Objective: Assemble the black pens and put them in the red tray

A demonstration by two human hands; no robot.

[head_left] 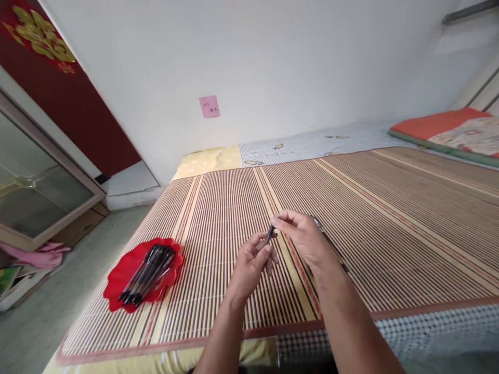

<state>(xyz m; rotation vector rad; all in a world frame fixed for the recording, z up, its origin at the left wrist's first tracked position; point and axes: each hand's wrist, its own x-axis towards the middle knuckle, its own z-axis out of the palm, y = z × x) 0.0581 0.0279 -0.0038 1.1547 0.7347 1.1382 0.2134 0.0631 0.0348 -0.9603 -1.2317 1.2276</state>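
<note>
My left hand [255,257] is closed in a pinch round the lower end of a short black pen piece [270,235], perhaps a cap. Thumb and fingertips of my right hand [300,231] close on its upper end. Both hands are over the middle of the striped bamboo mat [218,223]. Just beyond my right wrist lies a dark pen [329,240], partly covered by the forearm. Off to the left, a red scalloped plate [117,272] holds a bundle of several black pens [148,272].
The mat covers a bed with patterned sheets [288,150]. Folded orange bedding [436,124] lies at the back right. A pink note [209,106] is stuck to the white wall [249,57]. A glass-paned door [42,182] stands on the left above the floor [93,244].
</note>
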